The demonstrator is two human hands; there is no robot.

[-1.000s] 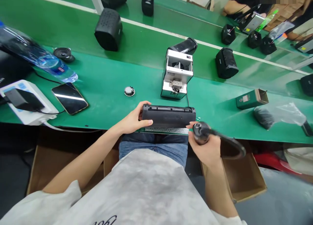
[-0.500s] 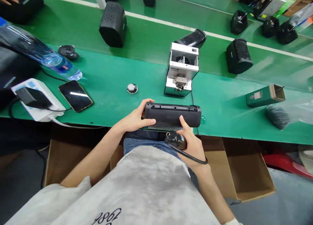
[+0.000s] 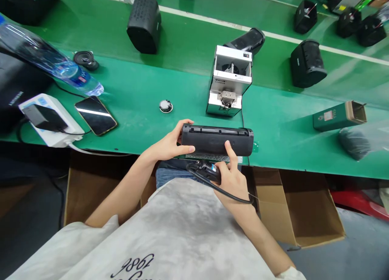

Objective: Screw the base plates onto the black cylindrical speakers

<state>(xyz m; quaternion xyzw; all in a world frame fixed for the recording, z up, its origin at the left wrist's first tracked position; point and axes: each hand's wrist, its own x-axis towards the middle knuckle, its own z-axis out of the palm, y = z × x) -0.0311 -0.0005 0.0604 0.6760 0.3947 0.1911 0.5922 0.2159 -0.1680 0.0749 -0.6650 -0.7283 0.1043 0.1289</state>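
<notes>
A long black speaker housing [image 3: 209,145] lies crosswise at the front edge of the green bench, its slotted side up. My left hand [image 3: 172,144] grips its left end, thumb on the front face and fingers behind. My right hand [image 3: 233,184] is closed around a black corded electric screwdriver [image 3: 208,170], held sideways just below the housing. The right index finger reaches out and touches the housing's front face. The screwdriver's cord loops across the right wrist. Part of a silvery strip [image 3: 215,158] shows under the housing.
Behind the housing stands a screw feeder [image 3: 229,79]. A small round part [image 3: 165,106], phone [image 3: 96,115], power strip [image 3: 51,120] and water bottle [image 3: 51,59] lie to the left. Black speaker cabinets [image 3: 144,24] stand farther back. A green box [image 3: 334,117] is at right; cardboard boxes [image 3: 310,207] sit below.
My right hand has turned, and the screwdriver in it has swung left. Its index finger now rests on the housing where the thumb or finger was. The left hand keeps its grip; the view shifted slightly.
</notes>
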